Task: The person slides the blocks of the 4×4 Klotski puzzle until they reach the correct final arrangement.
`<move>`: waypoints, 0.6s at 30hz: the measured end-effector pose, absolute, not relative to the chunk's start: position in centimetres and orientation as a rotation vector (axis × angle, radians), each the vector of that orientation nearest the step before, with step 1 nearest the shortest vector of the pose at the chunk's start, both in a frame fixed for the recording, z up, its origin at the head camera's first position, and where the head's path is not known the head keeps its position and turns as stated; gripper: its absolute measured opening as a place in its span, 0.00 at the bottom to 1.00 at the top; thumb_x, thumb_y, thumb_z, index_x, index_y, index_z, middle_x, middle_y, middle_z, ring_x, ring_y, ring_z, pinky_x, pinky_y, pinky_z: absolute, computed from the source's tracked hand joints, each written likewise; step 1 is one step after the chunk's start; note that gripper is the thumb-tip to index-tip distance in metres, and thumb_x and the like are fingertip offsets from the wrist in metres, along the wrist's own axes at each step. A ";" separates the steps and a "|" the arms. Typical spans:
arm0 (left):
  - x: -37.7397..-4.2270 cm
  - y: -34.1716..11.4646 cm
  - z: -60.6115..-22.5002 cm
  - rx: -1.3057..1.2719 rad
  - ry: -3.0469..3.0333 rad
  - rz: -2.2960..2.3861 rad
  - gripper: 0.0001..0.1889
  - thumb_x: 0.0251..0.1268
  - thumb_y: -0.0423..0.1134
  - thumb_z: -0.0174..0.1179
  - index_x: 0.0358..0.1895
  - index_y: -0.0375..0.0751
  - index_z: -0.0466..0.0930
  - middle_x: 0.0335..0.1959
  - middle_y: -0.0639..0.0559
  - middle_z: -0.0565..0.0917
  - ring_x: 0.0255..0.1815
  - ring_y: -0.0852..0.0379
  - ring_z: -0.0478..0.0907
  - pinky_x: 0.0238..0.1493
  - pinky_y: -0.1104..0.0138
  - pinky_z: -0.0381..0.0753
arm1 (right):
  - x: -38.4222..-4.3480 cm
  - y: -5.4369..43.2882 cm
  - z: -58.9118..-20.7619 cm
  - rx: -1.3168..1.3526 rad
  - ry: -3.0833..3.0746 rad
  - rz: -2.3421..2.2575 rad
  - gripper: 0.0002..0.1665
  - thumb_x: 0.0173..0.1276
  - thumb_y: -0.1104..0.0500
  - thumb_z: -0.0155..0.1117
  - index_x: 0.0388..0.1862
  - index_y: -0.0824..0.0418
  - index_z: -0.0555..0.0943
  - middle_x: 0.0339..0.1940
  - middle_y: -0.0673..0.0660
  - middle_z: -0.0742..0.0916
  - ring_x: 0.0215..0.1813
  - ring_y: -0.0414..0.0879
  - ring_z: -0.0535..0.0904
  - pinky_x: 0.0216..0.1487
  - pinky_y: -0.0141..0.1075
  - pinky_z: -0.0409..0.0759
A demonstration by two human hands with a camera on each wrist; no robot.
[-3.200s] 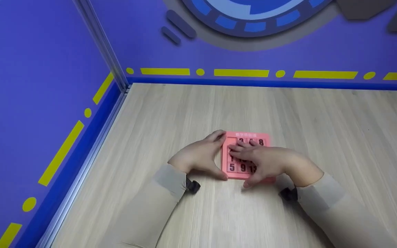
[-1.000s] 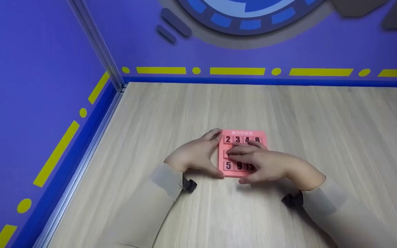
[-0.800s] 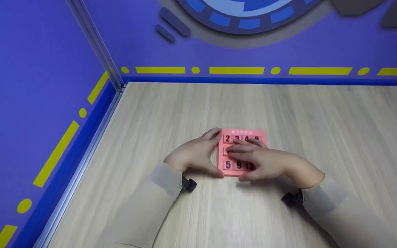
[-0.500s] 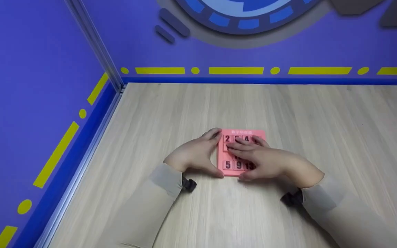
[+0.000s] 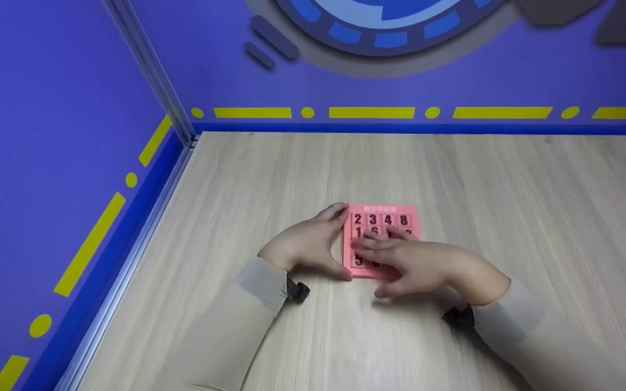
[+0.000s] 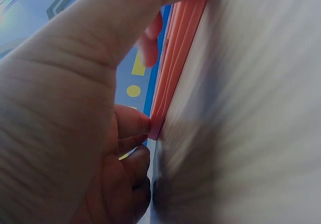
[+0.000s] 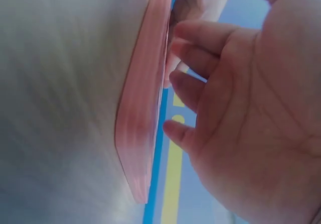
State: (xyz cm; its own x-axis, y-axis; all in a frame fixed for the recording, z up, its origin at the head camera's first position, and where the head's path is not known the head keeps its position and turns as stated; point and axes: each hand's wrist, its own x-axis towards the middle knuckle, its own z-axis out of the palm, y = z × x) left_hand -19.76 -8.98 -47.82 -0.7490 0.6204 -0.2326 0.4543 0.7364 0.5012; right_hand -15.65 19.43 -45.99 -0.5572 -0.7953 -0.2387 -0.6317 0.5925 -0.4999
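A pink number slide puzzle (image 5: 381,208) lies flat on the table. Its top row reads 2, 3, 4, 8, with 1 and 6 visible in the row below; fingers cover much of the lower rows. My left hand (image 5: 307,241) holds the puzzle's left side, fingers at the far corner and thumb at the near one. In the left wrist view, a fingertip meets the pink frame edge (image 6: 173,58). My right hand (image 5: 424,266) reaches over from the right, fingertips on the lower left tiles. The right wrist view shows its fingers (image 7: 188,91) extended over the puzzle's side (image 7: 140,103).
The light wood table (image 5: 269,179) extends all around the puzzle. Blue-purple panels (image 5: 63,108) with yellow dashes stand at the back and left, joined by a metal post (image 5: 150,70). Each wrist wears a black device (image 5: 298,291) below a beige sleeve (image 5: 226,331).
Tile 2 has slid up into the top left corner, and tile 1 has moved up one row behind it. My right hand has shifted toward me, uncovering more of the upper tiles.
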 end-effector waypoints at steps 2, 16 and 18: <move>-19.8 -9.1 -47.8 0.832 2.552 0.591 0.78 0.50 0.69 0.86 0.95 0.42 0.44 0.99 0.54 0.41 0.97 0.48 0.51 0.95 0.56 0.63 | -15.1 19.4 -45.8 -1.152 2.365 -0.497 0.58 0.76 0.32 0.71 0.95 0.52 0.61 0.97 0.52 0.63 0.98 0.59 0.51 0.96 0.72 0.38; -19.9 -8.8 -48.0 0.845 2.558 0.597 0.77 0.49 0.67 0.86 0.95 0.41 0.45 0.99 0.53 0.44 0.96 0.48 0.55 0.94 0.57 0.66 | -13.8 20.1 -45.7 -1.138 2.353 -0.475 0.53 0.77 0.30 0.69 0.93 0.51 0.67 0.93 0.57 0.69 0.97 0.62 0.54 0.96 0.73 0.38; -19.9 -8.8 -47.9 0.845 2.559 0.596 0.76 0.50 0.67 0.85 0.95 0.41 0.45 0.99 0.53 0.44 0.96 0.48 0.55 0.94 0.58 0.66 | -13.9 20.1 -45.7 -1.134 2.357 -0.474 0.54 0.76 0.30 0.69 0.93 0.50 0.66 0.93 0.58 0.69 0.97 0.62 0.53 0.96 0.72 0.37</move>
